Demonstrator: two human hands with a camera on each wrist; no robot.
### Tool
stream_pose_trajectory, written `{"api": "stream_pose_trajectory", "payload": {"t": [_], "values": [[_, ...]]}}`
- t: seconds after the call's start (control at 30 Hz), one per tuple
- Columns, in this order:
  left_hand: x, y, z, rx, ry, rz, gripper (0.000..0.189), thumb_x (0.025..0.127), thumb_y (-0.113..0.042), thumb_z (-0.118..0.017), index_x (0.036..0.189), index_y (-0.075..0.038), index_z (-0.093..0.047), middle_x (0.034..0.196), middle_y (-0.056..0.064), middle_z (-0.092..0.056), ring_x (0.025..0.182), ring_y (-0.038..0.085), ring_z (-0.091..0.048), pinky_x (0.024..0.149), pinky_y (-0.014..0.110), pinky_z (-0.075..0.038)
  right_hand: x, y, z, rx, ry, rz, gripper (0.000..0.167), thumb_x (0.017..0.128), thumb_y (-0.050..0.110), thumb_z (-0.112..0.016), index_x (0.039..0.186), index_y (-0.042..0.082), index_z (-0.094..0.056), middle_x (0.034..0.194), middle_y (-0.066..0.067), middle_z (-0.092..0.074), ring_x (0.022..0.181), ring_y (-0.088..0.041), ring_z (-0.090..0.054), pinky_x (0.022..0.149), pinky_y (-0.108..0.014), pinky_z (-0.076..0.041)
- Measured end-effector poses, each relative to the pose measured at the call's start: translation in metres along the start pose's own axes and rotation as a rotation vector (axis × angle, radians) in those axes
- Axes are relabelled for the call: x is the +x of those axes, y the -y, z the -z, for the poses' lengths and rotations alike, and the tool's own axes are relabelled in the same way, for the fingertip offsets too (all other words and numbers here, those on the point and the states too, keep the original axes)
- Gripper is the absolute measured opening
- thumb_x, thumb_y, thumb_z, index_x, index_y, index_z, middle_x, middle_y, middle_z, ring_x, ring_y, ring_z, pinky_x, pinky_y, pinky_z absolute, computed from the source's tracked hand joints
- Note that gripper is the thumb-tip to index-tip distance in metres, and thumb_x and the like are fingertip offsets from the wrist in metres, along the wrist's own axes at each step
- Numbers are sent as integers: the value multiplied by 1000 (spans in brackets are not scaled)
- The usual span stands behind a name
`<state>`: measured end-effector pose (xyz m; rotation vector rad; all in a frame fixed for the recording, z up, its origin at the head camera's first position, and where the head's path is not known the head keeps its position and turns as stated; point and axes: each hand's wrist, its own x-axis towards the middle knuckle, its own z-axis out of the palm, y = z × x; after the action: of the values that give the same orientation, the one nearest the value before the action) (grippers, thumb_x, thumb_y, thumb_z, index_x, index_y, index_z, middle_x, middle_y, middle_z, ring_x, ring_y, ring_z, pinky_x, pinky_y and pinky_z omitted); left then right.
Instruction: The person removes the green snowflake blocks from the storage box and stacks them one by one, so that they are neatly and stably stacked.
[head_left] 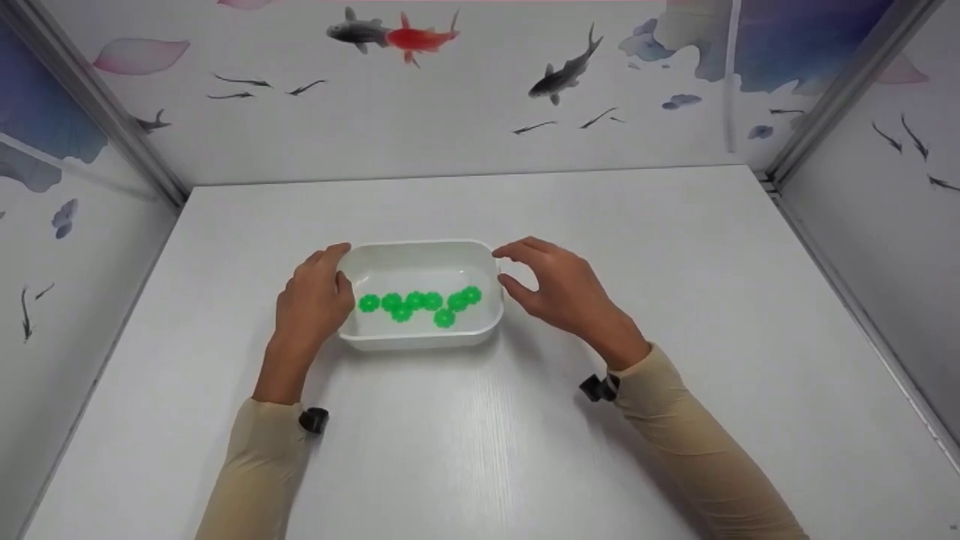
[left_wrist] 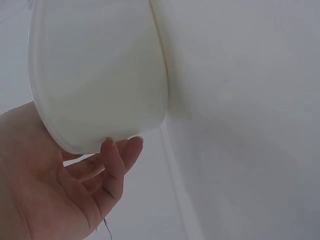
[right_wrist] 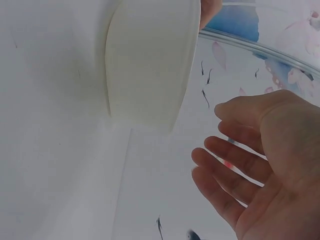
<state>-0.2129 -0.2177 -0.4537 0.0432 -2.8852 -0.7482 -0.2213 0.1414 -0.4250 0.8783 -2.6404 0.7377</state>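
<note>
White tabletop (head_left: 420,450) | fish-printed walls (head_left: 450,131) | left grip (head_left: 309,304) grasping basin (head_left: 420,342) | right grip (head_left: 561,291) loose beside it

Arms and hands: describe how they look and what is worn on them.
Long, plain beige sleeves with some wrinkles reach the wrists. A small, chunky black device sits on the inner side of each wrist. The left hand and right hand are bare, without gloves.

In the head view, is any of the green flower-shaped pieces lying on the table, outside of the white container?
No, all the visible green pieces lie inside the white container.
</note>
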Motion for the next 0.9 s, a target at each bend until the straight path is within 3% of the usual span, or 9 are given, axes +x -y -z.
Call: {"api": "stream_pose_trajectory", "payload": {"t": [0.33, 0.7, 0.9], "values": [[0, 0, 0, 11, 0, -11, 50, 107, -6, -52, 156, -8, -55, 148, 25, -65, 127, 45, -71, 93, 66, -61, 7, 3, -2, 37, 64, 14, 29, 100, 18, -78, 129, 14, -77, 122, -4, -80, 109, -24, -76, 91, -44, -63], [0, -2, 0, 16, 12, -19, 51, 106, -4, -51, 157, -5, -53, 147, 27, -64, 127, 45, -70, 93, 65, -61, 19, 14, -23, 137, 212, 77, 30, 102, 10, -75, 131, 7, -74, 125, -12, -78, 107, -31, -77, 92, -42, -63], [0, -1, 1, 13, 63, -14, 53, 108, -6, -49, 161, -7, -47, 147, 27, -63, 127, 45, -69, 98, 64, -60, 26, 21, -30, 122, 255, 84, 30, 101, 10, -76, 131, 6, -74, 126, -13, -77, 108, -28, -77, 94, -42, -63]]}}
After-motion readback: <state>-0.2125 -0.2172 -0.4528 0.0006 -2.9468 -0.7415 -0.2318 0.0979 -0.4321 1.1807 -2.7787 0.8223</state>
